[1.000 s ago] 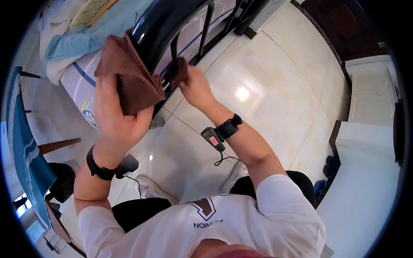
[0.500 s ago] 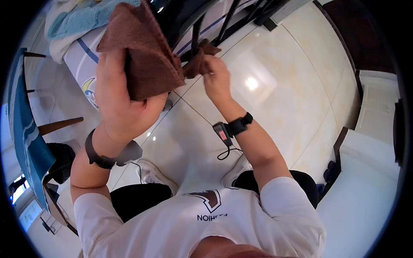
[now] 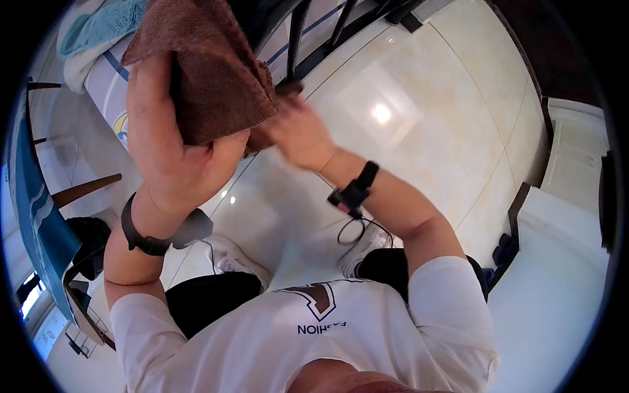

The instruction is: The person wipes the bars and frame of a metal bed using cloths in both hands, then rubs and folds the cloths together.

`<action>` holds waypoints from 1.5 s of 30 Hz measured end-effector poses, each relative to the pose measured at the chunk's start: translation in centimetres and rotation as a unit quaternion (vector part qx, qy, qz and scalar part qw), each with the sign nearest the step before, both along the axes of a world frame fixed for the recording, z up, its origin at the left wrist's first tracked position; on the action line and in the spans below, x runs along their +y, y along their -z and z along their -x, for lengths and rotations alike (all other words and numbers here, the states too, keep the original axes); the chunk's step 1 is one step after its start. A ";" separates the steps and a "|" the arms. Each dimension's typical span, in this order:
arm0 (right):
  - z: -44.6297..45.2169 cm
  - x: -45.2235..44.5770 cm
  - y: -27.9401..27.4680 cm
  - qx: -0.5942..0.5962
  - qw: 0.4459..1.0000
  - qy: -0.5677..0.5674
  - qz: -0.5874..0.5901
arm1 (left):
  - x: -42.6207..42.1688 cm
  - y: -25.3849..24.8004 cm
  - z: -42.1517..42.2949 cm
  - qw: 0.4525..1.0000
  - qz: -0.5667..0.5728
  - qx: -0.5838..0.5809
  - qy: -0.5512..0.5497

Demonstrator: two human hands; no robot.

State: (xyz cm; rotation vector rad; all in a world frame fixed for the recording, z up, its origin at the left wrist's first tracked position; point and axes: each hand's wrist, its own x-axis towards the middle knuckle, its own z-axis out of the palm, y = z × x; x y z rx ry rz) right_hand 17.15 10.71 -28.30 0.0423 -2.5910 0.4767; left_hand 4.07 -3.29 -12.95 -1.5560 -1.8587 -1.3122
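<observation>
A brown cloth (image 3: 209, 78) with a fuzzy, towel-like surface drapes over my left hand (image 3: 180, 157) at the upper left. My left fingers are wrapped round it, partly hidden beneath its folds, with the thumb side toward my right hand. Blurred by motion, my right hand (image 3: 301, 134) is at the lower right edge of the cloth, closed on a loose part of it. Bits of brown fabric show on both sides of the right fingers. Both wrists wear black straps with small devices and cables.
Beyond the cloth are black metal bars (image 3: 296, 39) and a mattress (image 3: 105, 88) with a light printed cover. A light blue fluffy towel (image 3: 98, 29) lies on it. A chair with a blue cover (image 3: 39, 209) stands left. Glossy floor tiles (image 3: 406, 144) extend right toward a white cabinet (image 3: 570, 150).
My right hand has moved left and down, closer to my left hand, with the cloth's loose end. The left hand and cloth have shifted slightly left in view.
</observation>
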 end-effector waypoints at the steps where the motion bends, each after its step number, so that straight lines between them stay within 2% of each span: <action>1: 0.3 1.7 -0.3 -0.014 0.999 -0.014 -0.036 | 0.1 0.2 0.4 0.999 -0.006 0.034 -0.006; 2: 0.3 1.2 -0.2 -0.016 0.999 -0.017 -0.037 | 0.0 0.4 0.3 0.999 -0.009 0.049 -0.010; 4: 0.0 -1.4 -0.1 -0.013 0.996 0.084 -0.038 | -0.2 0.6 0.1 0.999 -0.012 0.049 -0.010; 6: -0.3 -3.9 0.2 -0.052 0.994 0.096 -0.010 | -0.1 0.5 0.1 1.000 -0.013 0.027 -0.002; 8: -0.8 -5.0 1.2 0.006 1.000 -0.018 0.002 | -0.3 0.2 -0.1 1.000 -0.009 0.009 0.006; 10: -0.2 -1.4 -0.3 -0.029 0.997 -0.056 -0.039 | -0.2 -0.3 -0.1 1.000 0.006 0.026 -0.003; 13: 0.2 -0.9 -0.3 -0.025 0.997 0.072 -0.010 | -0.1 -0.5 -0.3 0.999 0.016 0.041 -0.019; 14: -0.4 -1.8 -0.4 -0.025 0.997 0.074 -0.014 | -0.2 -0.6 -0.4 0.999 0.016 0.039 -0.020; 16: -1.3 -2.9 -0.5 -0.065 0.996 -0.041 0.042 | -0.6 -0.7 -0.6 0.998 0.042 0.019 -0.031; 17: -1.8 -2.7 -0.2 -0.009 0.994 -0.092 0.063 | -0.8 -1.0 -0.8 0.998 0.054 0.012 -0.036; 18: -2.3 -1.8 -0.1 -0.008 0.994 -0.092 0.061 | -1.0 -1.3 -0.9 0.997 0.066 0.005 -0.041; 19: -2.9 -0.2 -0.1 -0.077 0.970 -0.074 0.220 | -1.1 -1.7 -1.2 0.994 0.098 0.019 -0.050; 20: -3.3 1.6 0.2 -0.145 0.916 -0.054 0.371 | -1.1 -1.6 -1.2 0.992 0.113 0.026 -0.055; 21: -3.3 4.2 1.6 -0.113 0.846 0.062 0.517 | -1.0 -1.6 -1.2 0.989 0.128 0.032 -0.060; 22: -3.0 6.5 2.8 -0.077 0.742 0.176 0.643 | -1.0 -1.5 -1.1 0.989 0.132 0.036 -0.059; 24: -1.1 8.2 -2.7 0.106 0.647 0.267 0.706 | -1.1 -1.5 -1.0 0.990 0.126 0.036 -0.051; 26: 0.7 9.6 -1.8 0.237 0.741 0.202 0.595 | -1.0 -1.4 -0.9 0.993 0.109 0.032 -0.036; 27: 0.6 9.1 -2.7 0.111 0.827 0.262 0.484 | -0.9 -1.4 -0.9 0.994 0.105 0.028 -0.029; 28: 1.2 8.6 -1.5 0.127 0.942 0.249 0.186 | -0.9 -1.4 -0.9 0.994 0.102 0.024 -0.024; 30: 1.0 6.4 0.3 0.009 0.963 0.230 0.140 | -0.6 -1.3 -0.9 0.995 0.100 0.020 -0.019; 31: 0.6 5.5 0.7 0.013 0.963 0.233 0.137 | -0.6 -1.4 -1.0 0.995 0.100 0.019 -0.020; 33: 0.0 4.3 0.8 0.073 0.986 0.143 0.038 | -0.4 -1.3 -1.0 0.995 0.101 0.015 -0.020; 34: 0.0 5.0 0.2 0.074 0.986 0.143 0.035 | -0.4 -1.3 -1.0 0.995 0.099 0.013 -0.021; 36: -0.2 7.5 -1.6 -0.051 0.982 0.179 -0.040 | -0.3 -1.4 -1.0 0.995 0.101 0.013 -0.023; 37: 0.2 9.2 -2.0 -0.042 0.975 0.208 -0.068 | -0.3 -1.4 -1.0 0.994 0.102 0.013 -0.023; 42: 0.8 6.5 -0.8 -0.021 0.972 0.231 -0.023 | -0.2 -1.6 -1.0 0.995 0.101 0.016 -0.022; 45: 0.1 7.7 -1.3 -0.058 0.990 0.112 -0.059 | -0.2 -1.6 -1.0 0.994 0.102 0.016 -0.019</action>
